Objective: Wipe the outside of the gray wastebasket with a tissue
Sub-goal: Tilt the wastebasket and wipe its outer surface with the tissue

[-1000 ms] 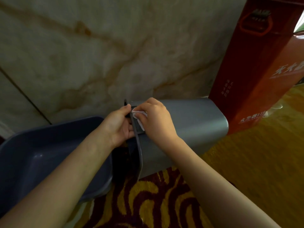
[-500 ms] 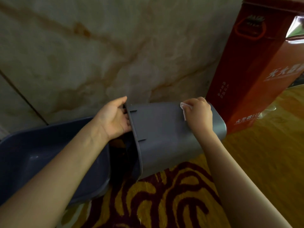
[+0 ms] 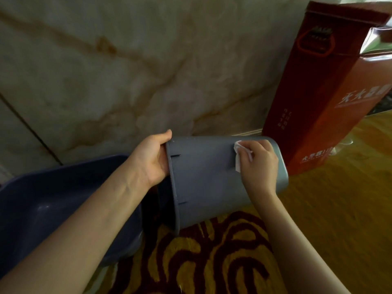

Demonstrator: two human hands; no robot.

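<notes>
The gray wastebasket [image 3: 205,179] lies tipped on its side above the carpet, its open mouth to the left and its base to the right. My left hand [image 3: 151,160] grips the rim at the mouth, fingers curled inside. My right hand [image 3: 257,164] presses a crumpled white tissue [image 3: 238,158] against the upper outer wall near the base end. Most of the tissue is hidden under my fingers.
A dark blue plastic tub [image 3: 53,200] sits on the floor at the left, touching the wastebasket's mouth. A tall red carton [image 3: 331,98] stands at the right against the marble wall [image 3: 127,71]. Yellow and maroon patterned carpet [image 3: 212,257] lies below.
My right hand slid the tissue along the wastebasket's wall from the rim to the base end. The left hand kept its hold on the rim.
</notes>
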